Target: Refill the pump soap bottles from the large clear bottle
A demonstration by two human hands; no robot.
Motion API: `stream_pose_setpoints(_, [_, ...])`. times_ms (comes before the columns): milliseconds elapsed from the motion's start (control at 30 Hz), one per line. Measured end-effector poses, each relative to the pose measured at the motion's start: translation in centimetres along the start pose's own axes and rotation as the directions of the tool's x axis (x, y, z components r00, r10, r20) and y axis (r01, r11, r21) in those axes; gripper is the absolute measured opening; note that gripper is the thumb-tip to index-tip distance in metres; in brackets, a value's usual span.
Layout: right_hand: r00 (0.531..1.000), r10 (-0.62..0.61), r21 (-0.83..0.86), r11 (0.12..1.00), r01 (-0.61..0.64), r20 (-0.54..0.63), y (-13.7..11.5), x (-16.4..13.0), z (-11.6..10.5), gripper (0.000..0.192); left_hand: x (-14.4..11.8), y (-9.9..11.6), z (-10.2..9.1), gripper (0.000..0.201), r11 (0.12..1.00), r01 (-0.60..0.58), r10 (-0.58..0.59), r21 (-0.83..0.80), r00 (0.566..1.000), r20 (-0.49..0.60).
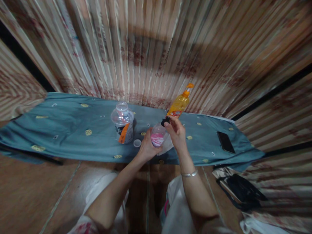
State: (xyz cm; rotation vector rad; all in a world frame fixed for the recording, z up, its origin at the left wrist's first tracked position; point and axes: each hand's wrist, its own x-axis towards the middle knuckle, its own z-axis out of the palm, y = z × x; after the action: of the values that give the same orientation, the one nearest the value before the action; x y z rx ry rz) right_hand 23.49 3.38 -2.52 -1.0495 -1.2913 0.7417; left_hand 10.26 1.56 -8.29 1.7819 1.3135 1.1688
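The left hand wraps round the body of a small clear bottle with a pink label, holding it tilted just above the near edge of the table, which is draped in a teal cloth dotted with gold. The right hand is up at the bottle's neck, fingers pinched closed on its black cap. A silver bangle sits on the right wrist.

Just left of the left hand, a small clear cup rests on the cloth. Further left stands a wide clear jar with an orange-and-black label. Behind the hands, an orange bottle with an orange cap stands near the curtain. Well off to the right, a black phone lies flat on the cloth. A black bag lies on the floor by the table's right end.
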Motion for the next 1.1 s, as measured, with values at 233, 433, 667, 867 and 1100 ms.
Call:
stream_pose_setpoints(233, [0.997,-0.014,-0.069,0.998,0.009,-0.072,0.36,0.16,0.04,0.036,-0.05,-0.39,0.24,0.082,1.0,0.0,0.0,-0.004,1.0,0.002])
stream_pose_setpoints(433, [1.0,-0.028,-0.061,0.998,0.028,0.0,-0.5,-0.04,-0.21,0.034,-0.08,-0.25,0.07,0.082,1.0,-0.005,0.005,-0.015,1.0,-0.011])
stream_pose_setpoints(667, [0.998,-0.018,-0.17,0.985,0.007,-0.063,-0.08,-0.09,0.02,0.039,-0.1,-0.32,0.16,0.083,1.0,0.006,-0.006,0.002,1.0,-0.004])
stream_pose_setpoints(867, [0.999,-0.035,-0.091,0.995,0.035,-0.005,-0.19,-0.1,-0.05,0.033,-0.09,-0.34,0.12,0.084,1.0,0.004,-0.004,-0.002,1.0,0.001])
stream_pose_setpoints(1100, [0.999,-0.021,-0.157,0.988,0.016,-0.029,-0.32,-0.17,0.07,0.041,-0.08,-0.24,0.07,0.083,1.0,0.004,-0.004,-0.005,1.0,0.0])
